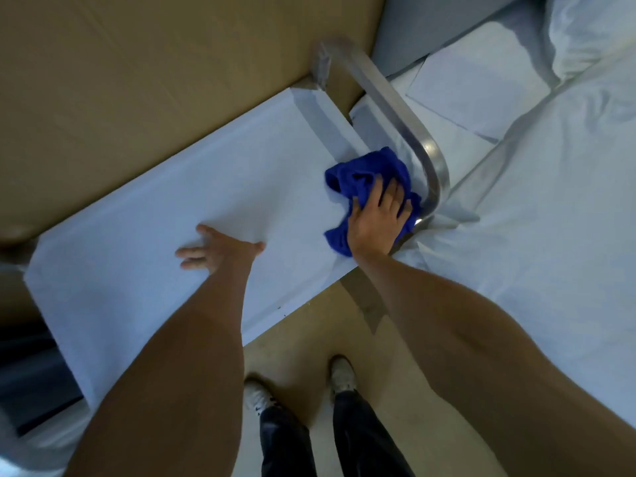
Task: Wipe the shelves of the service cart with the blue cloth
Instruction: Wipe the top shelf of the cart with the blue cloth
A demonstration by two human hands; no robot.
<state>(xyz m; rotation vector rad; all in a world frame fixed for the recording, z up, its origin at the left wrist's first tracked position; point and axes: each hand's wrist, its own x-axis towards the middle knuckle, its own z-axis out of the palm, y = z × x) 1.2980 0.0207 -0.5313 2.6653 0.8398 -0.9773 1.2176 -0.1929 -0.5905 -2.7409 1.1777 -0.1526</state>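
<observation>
The service cart's white top shelf (206, 187) runs diagonally across the view from lower left to upper right. A crumpled blue cloth (361, 177) lies at the shelf's right end, beside the curved metal handle (406, 122). My right hand (378, 222) presses flat on the cloth, fingers spread over it. Near the shelf's front edge my left hand (213, 251) rests flat on the bare surface with fingers apart, holding nothing.
A brown cardboard panel (137, 63) stands behind the cart. A bed with white sheets (550, 201) and a pillow (592, 32) fills the right side, close to the cart handle. My feet (340, 373) stand on beige floor below the shelf.
</observation>
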